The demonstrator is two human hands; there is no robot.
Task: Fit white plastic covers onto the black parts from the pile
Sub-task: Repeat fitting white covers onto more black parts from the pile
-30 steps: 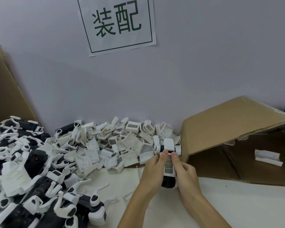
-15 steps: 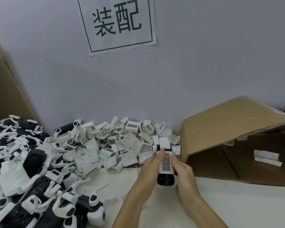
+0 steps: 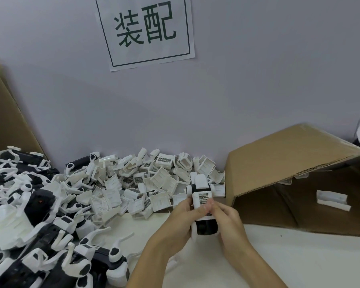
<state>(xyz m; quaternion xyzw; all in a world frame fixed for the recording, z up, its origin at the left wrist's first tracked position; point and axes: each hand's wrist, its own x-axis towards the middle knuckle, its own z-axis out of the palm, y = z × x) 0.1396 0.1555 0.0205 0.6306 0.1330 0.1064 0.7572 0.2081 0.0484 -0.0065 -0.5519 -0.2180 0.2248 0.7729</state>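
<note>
While both hands hold it just right of the frame's centre, the black part [image 3: 206, 226] sits lifted off the table [image 3: 299, 256] with a white grilled cover [image 3: 203, 199] lying along its top. The left hand [image 3: 180, 222] curls round the part's left side, its thumb laid across the cover; the right hand [image 3: 229, 220] grips the right side, fingers [image 3: 211, 203] bent and pressing on the cover's grille. Whether the cover has clicked fully home cannot be told, so this piece looks close to finished rather than finished.

Much work appears left. A heap of loose white covers [image 3: 150, 183] fills the middle of the frame against the wall, touching the far end of the held part. At the lower left a large pile of black parts [image 3: 35, 225] with white arms spreads to the frame edge; I cannot tell which of them already carry covers.

To the right stands a tipped cardboard box [image 3: 289, 163], open toward the viewer, with one white piece [image 3: 332, 199] inside. A paper sign [image 3: 146, 30] hangs on the wall at the top. Another cardboard sheet [image 3: 6, 113] leans at the far left. Nothing blocks the hands.
</note>
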